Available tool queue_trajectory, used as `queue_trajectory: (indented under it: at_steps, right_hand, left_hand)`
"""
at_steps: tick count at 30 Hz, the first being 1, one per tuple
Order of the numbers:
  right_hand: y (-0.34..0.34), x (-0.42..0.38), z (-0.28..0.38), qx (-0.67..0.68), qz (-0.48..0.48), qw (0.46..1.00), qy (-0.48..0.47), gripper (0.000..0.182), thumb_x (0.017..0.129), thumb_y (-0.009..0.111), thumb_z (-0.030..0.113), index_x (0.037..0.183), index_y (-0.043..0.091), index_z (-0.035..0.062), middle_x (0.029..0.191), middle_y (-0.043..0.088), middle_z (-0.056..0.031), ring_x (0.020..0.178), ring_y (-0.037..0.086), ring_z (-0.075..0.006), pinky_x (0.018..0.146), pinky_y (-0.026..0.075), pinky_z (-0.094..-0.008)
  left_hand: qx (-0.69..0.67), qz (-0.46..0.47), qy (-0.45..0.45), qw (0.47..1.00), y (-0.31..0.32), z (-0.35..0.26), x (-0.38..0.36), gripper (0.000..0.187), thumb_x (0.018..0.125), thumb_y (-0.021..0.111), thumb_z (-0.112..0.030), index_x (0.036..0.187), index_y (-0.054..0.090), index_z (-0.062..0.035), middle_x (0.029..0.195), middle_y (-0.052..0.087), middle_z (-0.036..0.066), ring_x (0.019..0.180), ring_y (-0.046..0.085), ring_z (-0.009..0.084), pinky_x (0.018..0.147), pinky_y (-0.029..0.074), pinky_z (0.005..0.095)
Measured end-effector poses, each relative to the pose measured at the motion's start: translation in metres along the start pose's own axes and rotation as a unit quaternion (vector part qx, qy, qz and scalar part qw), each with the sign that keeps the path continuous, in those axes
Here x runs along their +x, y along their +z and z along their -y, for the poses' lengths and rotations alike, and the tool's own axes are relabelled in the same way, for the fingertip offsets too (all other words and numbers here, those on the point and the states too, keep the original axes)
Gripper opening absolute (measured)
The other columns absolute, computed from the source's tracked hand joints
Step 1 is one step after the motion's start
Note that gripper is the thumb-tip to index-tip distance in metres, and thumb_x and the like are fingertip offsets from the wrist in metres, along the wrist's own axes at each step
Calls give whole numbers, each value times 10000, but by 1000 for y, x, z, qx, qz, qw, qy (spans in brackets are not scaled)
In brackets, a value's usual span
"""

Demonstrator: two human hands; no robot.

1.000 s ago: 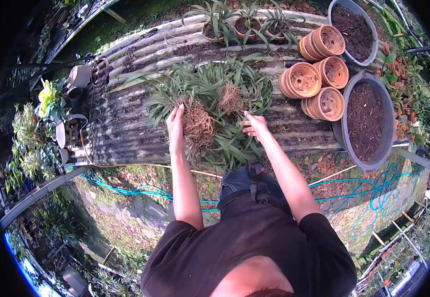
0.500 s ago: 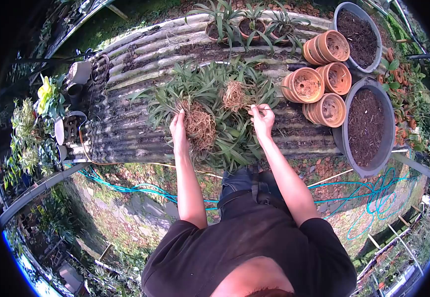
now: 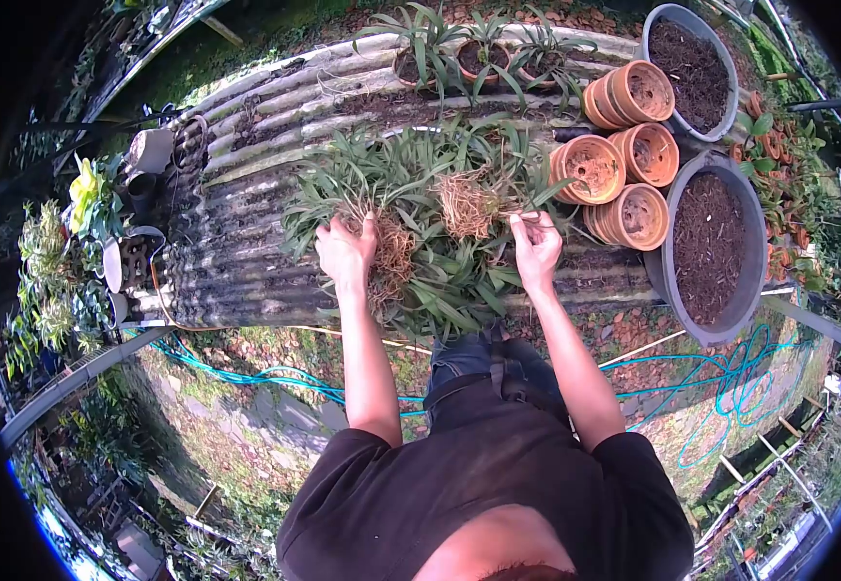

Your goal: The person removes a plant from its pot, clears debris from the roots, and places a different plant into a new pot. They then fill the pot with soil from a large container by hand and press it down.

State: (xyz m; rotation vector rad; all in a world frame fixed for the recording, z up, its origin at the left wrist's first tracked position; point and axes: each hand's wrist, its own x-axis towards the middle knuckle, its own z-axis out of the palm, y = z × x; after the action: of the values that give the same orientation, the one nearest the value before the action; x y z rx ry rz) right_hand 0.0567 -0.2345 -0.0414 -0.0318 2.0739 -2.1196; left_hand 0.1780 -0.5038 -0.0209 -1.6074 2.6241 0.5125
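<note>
A heap of leafy green plants [image 3: 450, 286] with bare roots lies on the corrugated bench in front of me. My left hand [image 3: 346, 254] is closed around the base of a plant whose brown root clump [image 3: 393, 254] hangs beside my fingers. My right hand [image 3: 537, 244] pinches another plant by the stems just right of its paler, straw-coloured root clump [image 3: 466, 205]. Long narrow leaves spread past both hands, and my fingertips are partly hidden among them.
Stacked terracotta pots [image 3: 590, 169] stand right of the heap. Beyond them are two grey tubs of dark potting mix [image 3: 709, 247]. Several potted plants [image 3: 483, 60] line the bench's far side. A teal hose [image 3: 275, 376] lies on the ground below the corrugated bench [image 3: 236, 261].
My left hand has shifted slightly left and now wraps over the plant's base. My right hand has moved right and down, and the paler root clump has shifted a little right with it.
</note>
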Motion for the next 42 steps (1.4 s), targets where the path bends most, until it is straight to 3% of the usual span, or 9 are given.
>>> queue_trajectory:
  at_steps: [4,8,15,20,28,31,36,39,42]
  right_hand:
    - [-19,-6,24,2,6,1000,-18,80,918,715,41,916,640,12,916,713,-27,852,652,-78,820,512,-245]
    - [-38,-12,42,-6,3,998,-67,80,903,720,21,916,643,3,913,717,-55,890,659,-110,834,517,-277]
    - [-86,-22,87,-233,12,936,-264,110,798,744,-4,885,677,7,858,710,-127,823,697,-320,770,544,-400]
    - [-124,-41,90,-240,2,934,-265,134,788,757,4,908,697,6,917,729,-133,903,706,-321,826,551,-404]
    - [-204,-72,81,171,6,983,-69,202,959,665,53,1135,626,-39,1134,708,-162,1054,686,-214,1014,526,-343]
    - [-245,-81,74,133,6,990,-45,263,951,689,96,1177,622,-21,1164,696,-133,1058,672,-197,964,537,-340]
    - [-296,-104,73,-69,57,996,22,718,811,839,235,1418,500,57,1333,609,-125,1130,635,-249,930,530,-390]
    - [-326,-110,19,-107,113,988,16,634,809,841,251,1337,563,36,1274,646,-165,1126,647,-284,966,504,-421]
    - [-350,-116,15,-113,90,989,34,511,862,795,130,1304,571,6,1213,671,-101,1079,635,-151,899,536,-333]
  left_hand:
    - [-10,-165,216,962,-18,-40,-16,640,847,739,-451,1315,595,-40,1332,525,262,1248,495,420,1050,431,500]
    - [-242,141,346,896,-27,-101,-55,856,750,824,-504,1400,521,-38,1397,508,227,1310,495,386,1077,430,472]
    - [-293,282,383,829,24,-160,-122,1090,615,937,-379,1493,378,-57,1405,462,213,1307,494,390,1094,429,462]
    - [-320,274,442,792,75,-177,-163,972,665,914,-227,1457,389,-25,1370,447,250,1279,492,398,1054,462,442]
    - [-603,555,99,564,85,-198,-230,571,860,778,-34,1348,482,-19,1263,617,97,1150,615,199,1009,510,374]
    - [-619,554,63,553,84,-201,-262,591,862,769,-17,1369,466,-14,1282,616,106,1167,617,212,1026,509,384]
    - [-482,482,185,708,99,-202,-325,649,811,831,-88,1362,502,6,1284,628,129,1159,613,205,1019,486,350]
    - [-324,279,420,801,109,-203,-371,746,725,845,-228,1345,513,21,1294,565,229,1225,560,369,1035,466,433]
    - [-251,278,405,834,97,-217,-411,809,708,863,-295,1380,508,-17,1395,482,233,1300,497,400,1078,439,446]
